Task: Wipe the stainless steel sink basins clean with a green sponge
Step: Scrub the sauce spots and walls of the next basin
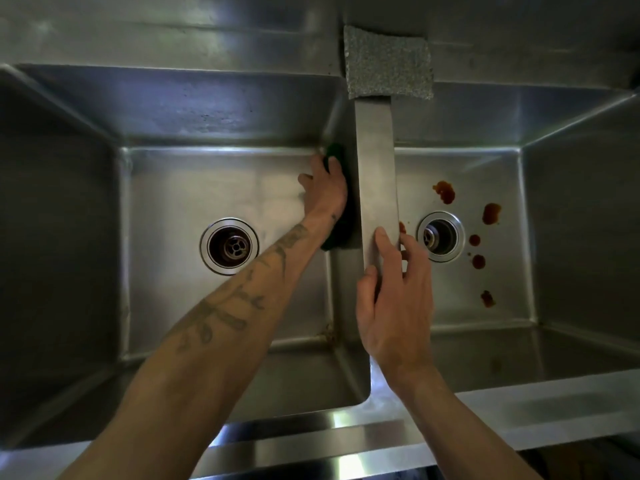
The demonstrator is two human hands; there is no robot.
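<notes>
A double stainless steel sink fills the view. My left hand (pixel 323 188) reaches down into the left basin (pixel 194 188) and presses a dark green sponge (pixel 348 216) flat against the basin's right wall, below the divider. The sponge is mostly hidden behind my hand and forearm. My right hand (pixel 394 299) rests on the steel divider (pixel 375 168) between the basins, its thumb on the left side and its fingers draped over the top and right edge. The right basin (pixel 485 306) has several reddish-brown sauce stains (pixel 445 192) around its drain.
A grey scouring pad (pixel 388 64) lies on the back ledge at the divider's far end. Each basin has a round drain: left drain (pixel 229 246), right drain (pixel 440 236). The sink's front rim (pixel 519 403) runs along the bottom.
</notes>
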